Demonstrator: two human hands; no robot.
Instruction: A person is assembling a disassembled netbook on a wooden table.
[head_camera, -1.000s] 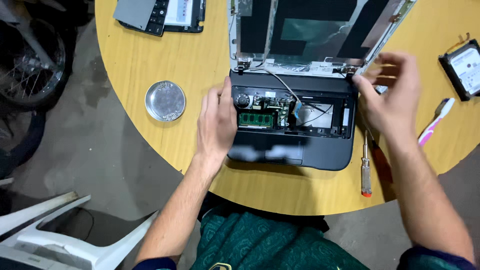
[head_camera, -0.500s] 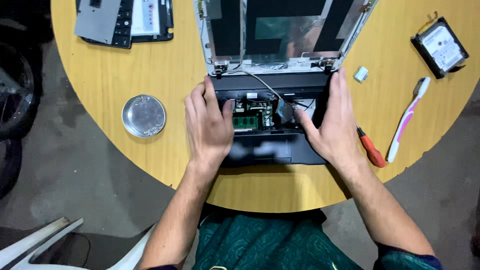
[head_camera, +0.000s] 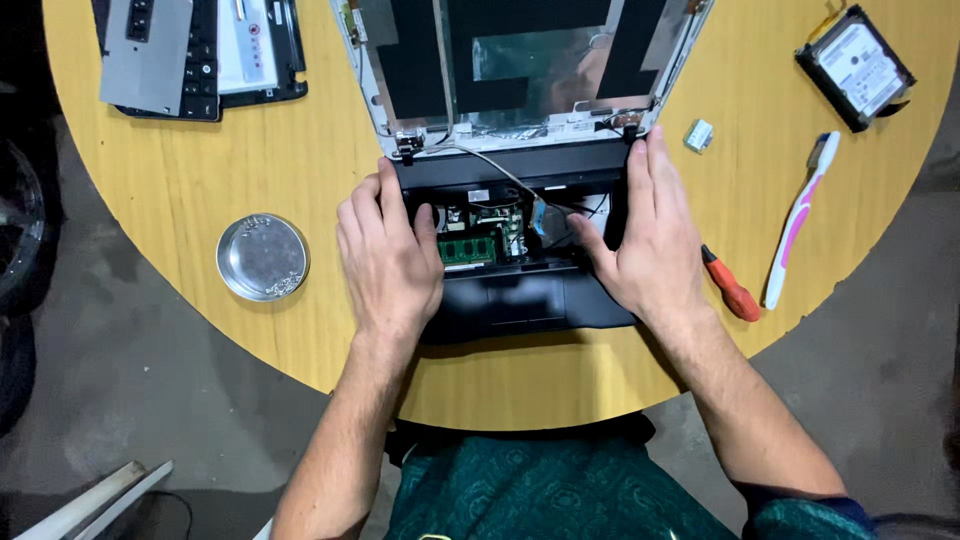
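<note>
A partly dismantled black laptop (head_camera: 520, 300) lies on the round wooden table (head_camera: 250, 170), its keyboard gone and a green circuit board (head_camera: 467, 250) with cables exposed. Its lid (head_camera: 520, 60) stands open at the back. My left hand (head_camera: 390, 260) lies flat on the left side of the base, fingers over the edge of the opening. My right hand (head_camera: 650, 240) presses on the right side, thumb reaching into the opening. Neither hand holds a tool.
A small round metal dish (head_camera: 263, 257) with screws sits left of the laptop. A removed keyboard and panel (head_camera: 190, 50) lie at the back left. On the right are an orange-handled screwdriver (head_camera: 732, 285), a pink and white toothbrush (head_camera: 800, 220), a small grey part (head_camera: 699, 134) and a hard drive (head_camera: 855, 65).
My right hand has left the lid's right hinge and come down onto the laptop base. My left hand has shifted onto the base's left edge. The view has moved slightly.
</note>
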